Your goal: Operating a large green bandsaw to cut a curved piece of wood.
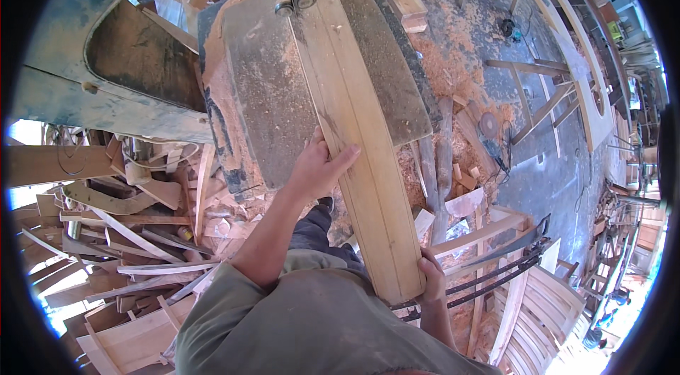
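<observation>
A long, pale wooden beam (375,198) slants from the top middle down to my waist, lying across the dusty metal table (258,84) of a large green machine that looks like a bandsaw. A lengthwise line runs along the beam's top face. My left hand (322,166) grips its left edge, thumb on top and fingers mostly hidden down the side. At the near end, my right hand (432,277) holds the right edge, its lower fingers out of sight beneath. Small metal guide rollers (296,0) touch or sit close beside the beam's far left edge.
The green machine body (57,84) rises at the left. Wood offcuts (134,233) pile up below it. Sawdust (453,35) covers the floor right of the table, where an angle grinder (494,138) lies. Wooden frames (559,84) stand further right; black clamp bars (489,279) lie near my right arm.
</observation>
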The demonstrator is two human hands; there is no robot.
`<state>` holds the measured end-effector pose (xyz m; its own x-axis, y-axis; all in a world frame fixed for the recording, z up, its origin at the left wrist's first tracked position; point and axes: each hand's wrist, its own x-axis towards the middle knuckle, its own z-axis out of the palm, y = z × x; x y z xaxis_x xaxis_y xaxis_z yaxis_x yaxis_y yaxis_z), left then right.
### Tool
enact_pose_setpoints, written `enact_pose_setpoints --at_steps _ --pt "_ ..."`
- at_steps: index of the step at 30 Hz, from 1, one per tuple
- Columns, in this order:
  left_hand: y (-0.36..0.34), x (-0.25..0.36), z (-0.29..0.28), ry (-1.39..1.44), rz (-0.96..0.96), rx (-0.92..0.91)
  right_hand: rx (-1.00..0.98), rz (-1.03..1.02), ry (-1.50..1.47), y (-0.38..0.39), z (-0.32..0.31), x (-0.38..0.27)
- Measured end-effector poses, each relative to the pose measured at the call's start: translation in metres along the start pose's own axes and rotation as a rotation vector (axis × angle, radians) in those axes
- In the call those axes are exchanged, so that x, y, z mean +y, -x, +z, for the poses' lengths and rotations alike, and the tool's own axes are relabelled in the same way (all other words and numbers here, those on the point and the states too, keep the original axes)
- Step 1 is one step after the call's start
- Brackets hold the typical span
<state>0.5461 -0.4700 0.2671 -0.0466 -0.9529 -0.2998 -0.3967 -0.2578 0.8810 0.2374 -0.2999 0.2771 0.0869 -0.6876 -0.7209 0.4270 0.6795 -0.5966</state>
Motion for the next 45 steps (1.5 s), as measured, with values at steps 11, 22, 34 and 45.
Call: enact_pose_setpoints --at_steps 11,22,34,45 --pt "-0.006 -0.002 -0.002 -0.036 -0.034 -0.004 0.03 -0.029 0.1 -0.001 0.014 -0.007" --pt "-0.007 0.005 -0.008 -0.086 -0.024 -0.012 0.018 -0.036 0.077 -0.005 0.012 -0.006" --pt "-0.013 -0.009 -0.008 0.041 -0.028 -0.034 0.04 -0.032 0.109 -0.01 0.015 -0.003" --pt "-0.016 -0.009 -0.011 0.091 -0.038 0.0 0.007 -0.021 0.021 -0.013 0.017 -0.004"
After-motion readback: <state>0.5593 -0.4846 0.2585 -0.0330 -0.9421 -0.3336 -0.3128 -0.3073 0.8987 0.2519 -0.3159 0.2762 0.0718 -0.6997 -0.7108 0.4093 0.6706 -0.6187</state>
